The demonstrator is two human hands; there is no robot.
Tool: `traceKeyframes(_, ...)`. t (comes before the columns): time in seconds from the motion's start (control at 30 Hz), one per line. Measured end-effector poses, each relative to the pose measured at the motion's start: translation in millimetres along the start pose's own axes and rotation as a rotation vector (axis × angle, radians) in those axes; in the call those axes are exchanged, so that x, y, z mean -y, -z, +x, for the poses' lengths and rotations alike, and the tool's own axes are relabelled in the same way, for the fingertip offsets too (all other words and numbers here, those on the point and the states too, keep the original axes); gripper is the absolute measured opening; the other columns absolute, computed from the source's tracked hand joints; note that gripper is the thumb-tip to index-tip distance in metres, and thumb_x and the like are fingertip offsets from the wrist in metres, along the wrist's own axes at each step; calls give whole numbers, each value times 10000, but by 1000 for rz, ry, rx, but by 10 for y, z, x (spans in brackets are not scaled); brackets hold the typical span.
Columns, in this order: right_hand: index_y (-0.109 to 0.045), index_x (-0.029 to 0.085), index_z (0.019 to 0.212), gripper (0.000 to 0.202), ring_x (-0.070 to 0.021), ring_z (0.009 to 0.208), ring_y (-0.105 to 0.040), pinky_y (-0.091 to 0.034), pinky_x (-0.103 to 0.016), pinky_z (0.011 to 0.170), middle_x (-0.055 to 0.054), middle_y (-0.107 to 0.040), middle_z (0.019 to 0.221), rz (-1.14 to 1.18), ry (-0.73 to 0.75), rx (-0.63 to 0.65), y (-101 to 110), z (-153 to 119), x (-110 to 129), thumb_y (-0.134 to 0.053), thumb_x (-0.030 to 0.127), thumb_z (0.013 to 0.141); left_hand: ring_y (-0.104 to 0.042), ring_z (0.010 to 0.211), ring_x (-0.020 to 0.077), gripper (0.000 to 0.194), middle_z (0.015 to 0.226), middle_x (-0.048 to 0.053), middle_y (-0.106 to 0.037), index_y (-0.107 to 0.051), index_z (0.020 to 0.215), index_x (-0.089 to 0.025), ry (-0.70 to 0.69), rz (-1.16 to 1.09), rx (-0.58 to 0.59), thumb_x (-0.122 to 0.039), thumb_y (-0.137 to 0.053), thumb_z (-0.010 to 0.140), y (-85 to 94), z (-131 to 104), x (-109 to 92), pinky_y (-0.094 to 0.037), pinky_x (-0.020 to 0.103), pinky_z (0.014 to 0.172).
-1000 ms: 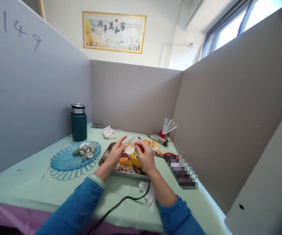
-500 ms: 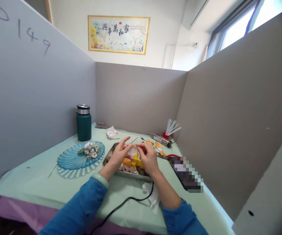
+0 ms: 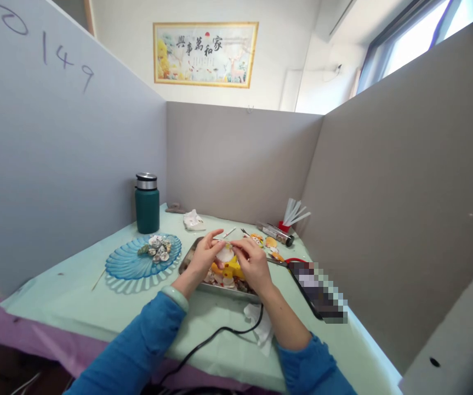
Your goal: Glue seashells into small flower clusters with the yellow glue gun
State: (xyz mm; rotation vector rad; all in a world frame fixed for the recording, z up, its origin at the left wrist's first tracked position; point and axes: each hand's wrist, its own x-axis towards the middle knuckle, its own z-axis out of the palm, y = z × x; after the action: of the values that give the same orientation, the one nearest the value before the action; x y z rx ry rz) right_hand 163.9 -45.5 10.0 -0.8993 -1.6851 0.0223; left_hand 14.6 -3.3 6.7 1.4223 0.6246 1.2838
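Above a metal tray [image 3: 228,292], my left hand [image 3: 204,257] and my right hand [image 3: 253,262] meet at their fingertips. Both hands are closed around a whitish, shell-like piece [image 3: 225,253], the left with its index finger raised. Its exact shape is partly hidden by the fingers. A yellow glue gun [image 3: 233,269] lies in the tray under my hands, among shells [image 3: 220,280]. Left of the tray is a blue scalloped plate [image 3: 125,262] bearing a cluster of small shells [image 3: 159,249].
A green bottle [image 3: 147,206] stands behind the plate. Orange shells [image 3: 271,242], a clear tube [image 3: 275,233] and a red cup of white sticks [image 3: 284,226] are at the back right. A phone [image 3: 318,291] lies right; a black cable [image 3: 220,330] and tissue [image 3: 261,329] are in front.
The camera view has turned slightly, so everything appears a little further right. My hands keep nearly the same pose around the piece.
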Motion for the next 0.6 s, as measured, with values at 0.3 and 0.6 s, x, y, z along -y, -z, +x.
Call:
traceKeyframes(0.3,-675,198,856,165,-166,749,-572,-456,-298,722,-42,-640,816,19,-80,-34,-27,-9,-52,-510,199,847,-550,469,63,560,824,15,-580,-478,1238,-169,11,-26,72,-388,-640,748,6,7,18,-473,181,397)
traceKeyframes(0.6,-668,192,873,156,-153,695,-563,-455,-258,623,-36,-617,821,69,-165,-58,-62,-27,-153,-524,246,843,-586,660,109,583,876,25,-619,-480,1197,-162,-18,-89,-11,-307,-709,681,-43,-19,-55,-558,234,515)
